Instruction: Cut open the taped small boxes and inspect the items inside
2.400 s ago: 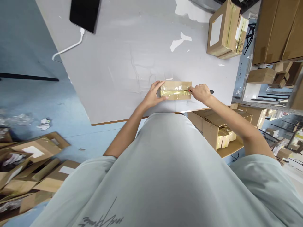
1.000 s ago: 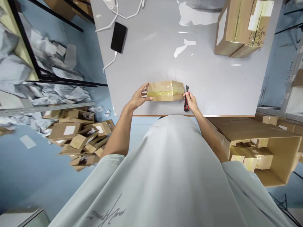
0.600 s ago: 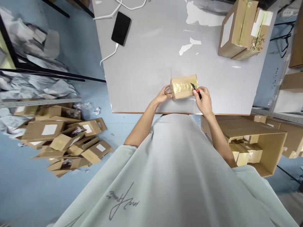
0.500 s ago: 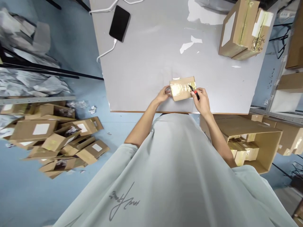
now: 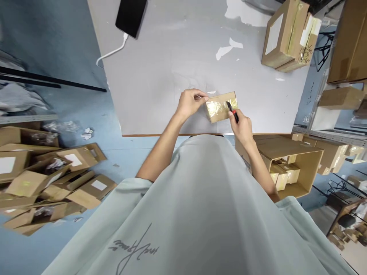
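Note:
A small cardboard box (image 5: 221, 114) with shiny clear tape across its top lies on the grey table (image 5: 155, 91), close to the front edge. My right hand (image 5: 242, 126) grips a black and red utility knife (image 5: 235, 114), its tip over the taped top toward the box's right end. At the box's upper left corner is my left hand (image 5: 189, 103), thumb and forefinger drawn together in a pinch. Whatever lies between those fingertips is too small to make out. Its other fingers curl above the table.
A black phone (image 5: 130, 17) on a white cable lies at upper left. Two taped cartons (image 5: 286, 36) stand at upper right. Below the right edge, a large open carton (image 5: 311, 179) holds smaller boxes. Opened boxes (image 5: 86, 191) pile on the floor at left.
My left hand has come off the box's left side and risen to its upper left corner, fingers pinched. The knife remains over the box's right end. The view has shifted.

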A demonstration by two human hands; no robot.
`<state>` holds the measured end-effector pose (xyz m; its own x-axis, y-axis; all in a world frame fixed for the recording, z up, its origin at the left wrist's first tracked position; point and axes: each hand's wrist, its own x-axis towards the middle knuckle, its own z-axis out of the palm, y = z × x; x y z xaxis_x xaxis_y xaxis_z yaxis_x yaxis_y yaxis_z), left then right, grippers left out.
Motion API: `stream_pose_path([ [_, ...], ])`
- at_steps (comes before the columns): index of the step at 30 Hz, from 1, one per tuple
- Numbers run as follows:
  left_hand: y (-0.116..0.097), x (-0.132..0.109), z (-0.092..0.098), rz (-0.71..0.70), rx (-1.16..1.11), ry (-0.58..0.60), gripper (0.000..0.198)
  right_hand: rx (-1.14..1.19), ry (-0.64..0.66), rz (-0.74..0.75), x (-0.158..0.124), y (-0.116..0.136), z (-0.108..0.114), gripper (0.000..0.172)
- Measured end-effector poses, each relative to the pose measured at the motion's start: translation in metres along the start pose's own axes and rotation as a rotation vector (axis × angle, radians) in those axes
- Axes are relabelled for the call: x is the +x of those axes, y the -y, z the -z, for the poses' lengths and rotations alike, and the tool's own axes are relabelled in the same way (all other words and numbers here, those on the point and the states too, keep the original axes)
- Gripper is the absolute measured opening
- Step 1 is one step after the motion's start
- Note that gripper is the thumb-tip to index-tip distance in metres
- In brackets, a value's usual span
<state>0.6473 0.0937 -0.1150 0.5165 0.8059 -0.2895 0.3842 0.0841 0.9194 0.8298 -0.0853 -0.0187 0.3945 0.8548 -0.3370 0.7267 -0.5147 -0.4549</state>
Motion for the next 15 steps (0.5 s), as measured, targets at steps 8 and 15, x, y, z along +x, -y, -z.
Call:
stream_pose_path([
  [8,-0.001,0.009,0.010,0.025,-0.039,0.106,0.007,-0.124,0.147,-0.009,0.011,0.049,-0.023,0.033],
  [15,0.003,0.015,0.011,-0.006,-0.012,0.165,0.011,-0.192,0.224,-0.039,0.019,0.071,-0.023,0.033],
])
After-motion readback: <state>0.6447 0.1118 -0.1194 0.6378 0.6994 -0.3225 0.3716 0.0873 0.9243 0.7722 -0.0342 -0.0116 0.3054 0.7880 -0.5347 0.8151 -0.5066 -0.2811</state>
